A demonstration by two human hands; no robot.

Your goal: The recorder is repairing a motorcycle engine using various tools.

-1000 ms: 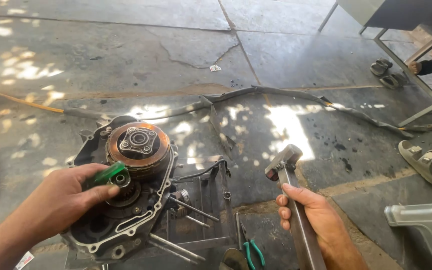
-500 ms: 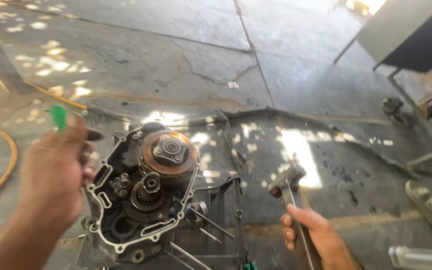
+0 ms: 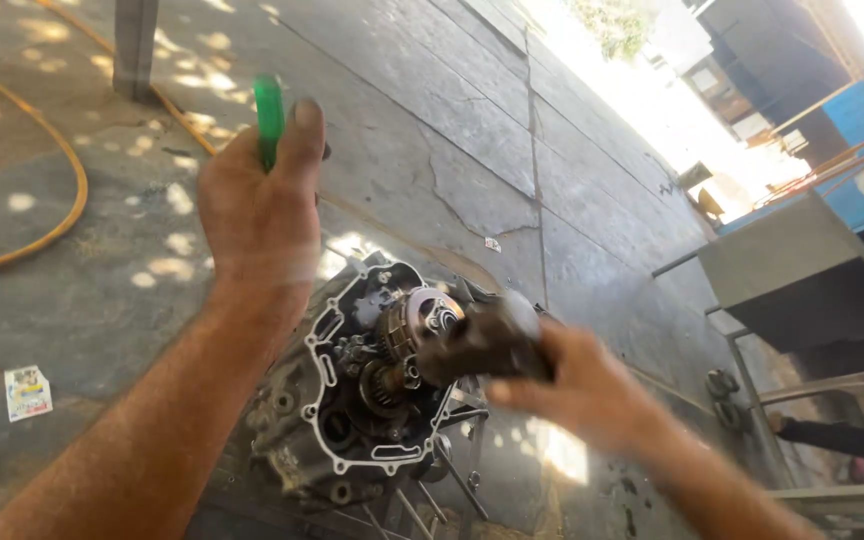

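Your left hand was raised above the floor, fingers clenched around a green-handled tool, likely a screwdriver, whose tip was hidden behind the hand. Your right hand was blurred with motion just in front of the engine case, fingers wrapped around a dark hammer whose head hung close over the round clutch; whether it touched the clutch could not be told.

The engine case lay on the cracked concrete floor with its side cover already off, so the white gasket edge, the gears and the clutch were all exposed. The clutch sat in its place on the case, so by my judgement the opening up was done but stripping the inner parts was not. A few long bolts stuck out below the case. A yellow hose curved across the floor well to the left, and a metal table stood to the right.
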